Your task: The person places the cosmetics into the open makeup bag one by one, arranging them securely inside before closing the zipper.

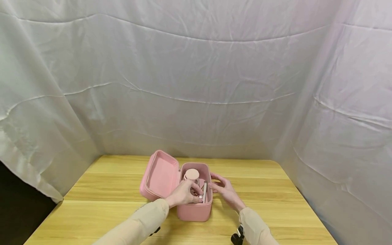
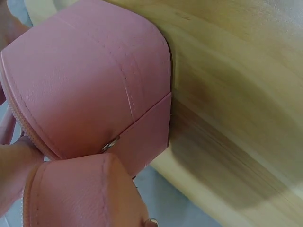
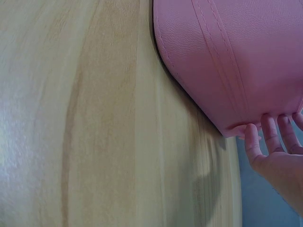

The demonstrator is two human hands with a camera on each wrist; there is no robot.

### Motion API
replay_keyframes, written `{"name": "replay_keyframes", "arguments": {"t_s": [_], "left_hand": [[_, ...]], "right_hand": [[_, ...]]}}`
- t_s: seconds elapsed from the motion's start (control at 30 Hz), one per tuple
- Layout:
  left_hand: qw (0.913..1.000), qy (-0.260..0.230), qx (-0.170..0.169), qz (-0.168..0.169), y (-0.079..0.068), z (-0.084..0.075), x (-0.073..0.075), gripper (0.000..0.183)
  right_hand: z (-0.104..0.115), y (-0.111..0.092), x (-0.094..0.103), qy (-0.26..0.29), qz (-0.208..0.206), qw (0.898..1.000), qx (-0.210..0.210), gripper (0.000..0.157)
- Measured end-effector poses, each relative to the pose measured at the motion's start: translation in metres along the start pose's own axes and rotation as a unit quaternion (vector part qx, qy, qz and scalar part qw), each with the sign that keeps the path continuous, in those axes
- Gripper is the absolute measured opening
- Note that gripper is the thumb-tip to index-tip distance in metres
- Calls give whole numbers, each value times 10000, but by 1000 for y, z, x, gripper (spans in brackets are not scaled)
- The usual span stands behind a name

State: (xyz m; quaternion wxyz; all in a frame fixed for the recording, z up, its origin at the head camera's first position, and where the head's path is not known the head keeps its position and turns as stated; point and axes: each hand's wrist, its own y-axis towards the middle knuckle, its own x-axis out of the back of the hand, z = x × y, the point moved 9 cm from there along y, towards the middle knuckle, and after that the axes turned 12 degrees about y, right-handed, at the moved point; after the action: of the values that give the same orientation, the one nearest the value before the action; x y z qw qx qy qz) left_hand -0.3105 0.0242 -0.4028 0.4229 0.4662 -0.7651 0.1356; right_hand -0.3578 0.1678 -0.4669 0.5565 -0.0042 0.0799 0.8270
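Observation:
A pink zip case point(image 1: 193, 212) stands on the table with its lid point(image 1: 162, 173) folded out to the left. My left hand point(image 1: 185, 193) reaches over the near left rim into it. Thumb and fingertips pinch a small silvery item point(image 1: 200, 196) inside; its kind is too small to make out. Behind that hand a round pale-pink-topped container point(image 1: 192, 174) stands in the case, and a slim white stick-like item point(image 1: 205, 192) leans at the right wall. My right hand point(image 1: 225, 190) touches the case's right side, fingers lightly bent and spread at the wall point(image 3: 246, 61).
The light wooden table point(image 1: 251, 204) reaches around the case on every side. Pale grey cloth point(image 1: 196, 85) hangs behind the table and along both sides. A dark area point(image 1: 18, 204) shows beyond the table's left edge.

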Motion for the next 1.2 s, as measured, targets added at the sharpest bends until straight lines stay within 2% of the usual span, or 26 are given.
{"name": "replay_keyframes", "arguments": {"t_s": [0.5, 0.67, 0.83, 0.97, 1.2], "left_hand": [[9997, 210, 73, -44, -2, 0, 3, 14], [9998, 25, 204, -11, -4, 3, 6, 15], [9998, -155, 117, -94, -5, 2, 10, 13], [9994, -148, 186, -262, -6, 5, 17, 15], [9916, -405, 563, -1089, -12, 12, 42, 28]], "right_hand": [[0, -1, 0, 36, -13, 10000, -8, 63], [0, 0, 0, 92, -3, 10000, 20, 62], [1, 0, 0, 86, -1, 10000, 42, 61], [2, -1, 0, 45, 6, 10000, 52, 62], [3, -2, -1, 72, 1, 9999, 82, 61]]}}
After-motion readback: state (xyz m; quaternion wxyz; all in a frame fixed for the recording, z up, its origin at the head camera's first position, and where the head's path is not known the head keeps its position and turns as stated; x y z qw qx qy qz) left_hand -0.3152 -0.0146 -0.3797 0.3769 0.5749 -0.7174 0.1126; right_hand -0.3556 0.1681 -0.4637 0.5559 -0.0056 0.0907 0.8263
